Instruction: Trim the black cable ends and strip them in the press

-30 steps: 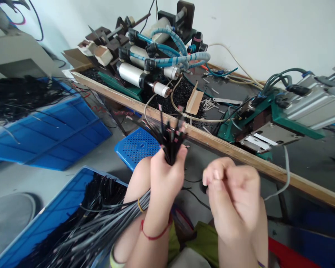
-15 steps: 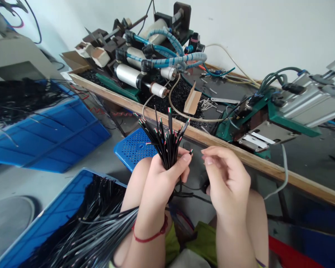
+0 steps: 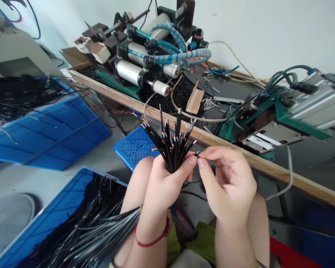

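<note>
My left hand (image 3: 167,182) is closed around a bundle of black cables (image 3: 174,149). Their cut ends fan out above the fist and show small red, white and green wire tips. One cable end (image 3: 197,153) pokes out sideways past my left thumb. At that end, the thumb and forefinger of my right hand (image 3: 229,182) are pinched together; the other fingers curl loosely. Below my left forearm, a long sheaf of black cables (image 3: 106,234) runs across my leg into a blue crate (image 3: 69,197).
A wood-edged bench (image 3: 240,154) stands ahead, carrying a pneumatic machine (image 3: 131,72) with blue hoses and a second green-framed machine (image 3: 279,123). Black scraps and a cardboard piece (image 3: 195,100) lie between them. A blue stool (image 3: 136,147) and another cable-filled crate (image 3: 50,130) are at left.
My right hand has moved left to the sideways cable end, and its fingertips have closed there. The bundle in my left hand has shifted slightly right and its ends are spread wider.
</note>
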Demonstrator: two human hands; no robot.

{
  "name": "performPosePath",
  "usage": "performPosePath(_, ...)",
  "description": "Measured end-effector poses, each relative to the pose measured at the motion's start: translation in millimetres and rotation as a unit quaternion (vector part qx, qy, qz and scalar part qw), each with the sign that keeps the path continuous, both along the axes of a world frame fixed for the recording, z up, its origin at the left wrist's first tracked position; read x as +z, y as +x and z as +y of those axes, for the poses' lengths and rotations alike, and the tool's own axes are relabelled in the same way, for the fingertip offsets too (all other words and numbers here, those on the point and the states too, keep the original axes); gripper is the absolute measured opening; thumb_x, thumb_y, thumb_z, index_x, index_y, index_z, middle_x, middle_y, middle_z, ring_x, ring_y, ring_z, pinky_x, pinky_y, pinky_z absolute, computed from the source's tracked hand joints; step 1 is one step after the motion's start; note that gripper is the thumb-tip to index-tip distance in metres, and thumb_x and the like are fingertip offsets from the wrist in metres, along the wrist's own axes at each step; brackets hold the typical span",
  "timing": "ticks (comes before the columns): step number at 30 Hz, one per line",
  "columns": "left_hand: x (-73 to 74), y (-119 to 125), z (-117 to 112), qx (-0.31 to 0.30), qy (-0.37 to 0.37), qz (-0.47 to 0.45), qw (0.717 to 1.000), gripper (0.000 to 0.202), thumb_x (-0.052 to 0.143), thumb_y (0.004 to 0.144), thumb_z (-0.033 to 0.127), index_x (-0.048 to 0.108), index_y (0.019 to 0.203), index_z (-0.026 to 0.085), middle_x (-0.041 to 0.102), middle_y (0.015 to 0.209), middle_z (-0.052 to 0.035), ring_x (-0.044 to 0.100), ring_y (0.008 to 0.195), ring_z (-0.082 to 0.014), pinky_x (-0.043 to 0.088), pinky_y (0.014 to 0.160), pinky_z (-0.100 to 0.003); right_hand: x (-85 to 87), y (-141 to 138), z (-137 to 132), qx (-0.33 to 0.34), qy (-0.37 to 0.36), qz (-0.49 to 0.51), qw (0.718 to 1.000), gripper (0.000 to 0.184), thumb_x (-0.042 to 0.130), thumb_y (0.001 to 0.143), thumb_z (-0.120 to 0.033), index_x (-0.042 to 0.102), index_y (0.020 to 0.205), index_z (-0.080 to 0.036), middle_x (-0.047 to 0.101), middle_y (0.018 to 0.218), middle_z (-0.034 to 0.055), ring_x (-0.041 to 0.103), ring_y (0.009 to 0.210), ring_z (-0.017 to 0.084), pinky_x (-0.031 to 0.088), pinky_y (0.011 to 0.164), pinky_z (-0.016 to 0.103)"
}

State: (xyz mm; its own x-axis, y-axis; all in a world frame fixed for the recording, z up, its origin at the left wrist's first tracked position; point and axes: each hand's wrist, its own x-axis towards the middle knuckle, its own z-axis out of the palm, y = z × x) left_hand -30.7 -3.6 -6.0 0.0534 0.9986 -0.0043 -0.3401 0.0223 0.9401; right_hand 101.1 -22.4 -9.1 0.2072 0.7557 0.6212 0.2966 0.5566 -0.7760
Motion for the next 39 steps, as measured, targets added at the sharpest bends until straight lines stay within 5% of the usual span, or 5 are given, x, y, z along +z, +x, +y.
performPosePath(16, -5.9, -1, -3, -0.003, 0.018, 0.046, 0.999, 0.038, 0.083, 0.101, 0.035, 0.069, 0.070, 0.019, 0.062, 0.058, 0.0015, 0.051, 0.055, -0.0105, 0.041, 0.055, -0.026, -1.7, 1, -2, -0.021, 0.035, -0.040, 0.998, 0.027, 0.074, 0.101, 0.001, 0.074, 0.107, -0.026, 0.080, 0.105, -0.0002, 0.080, 0.101, 0.017, 0.065, 0.091, 0.032)
performPosePath(39, 9.1, -3, -3, -0.020, 0.023, 0.059, 0.998, 0.029, 0.079, 0.100, 0.030, 0.070, 0.074, 0.018, 0.061, 0.057, 0.0014, 0.053, 0.055, -0.0116, 0.045, 0.055, -0.024, -11.2, 4, 1, -0.045, 0.047, -0.070, 0.995, 0.033, 0.078, 0.098, 0.000, 0.069, 0.115, -0.026, 0.081, 0.106, 0.0006, 0.081, 0.097, 0.018, 0.069, 0.088, 0.035)
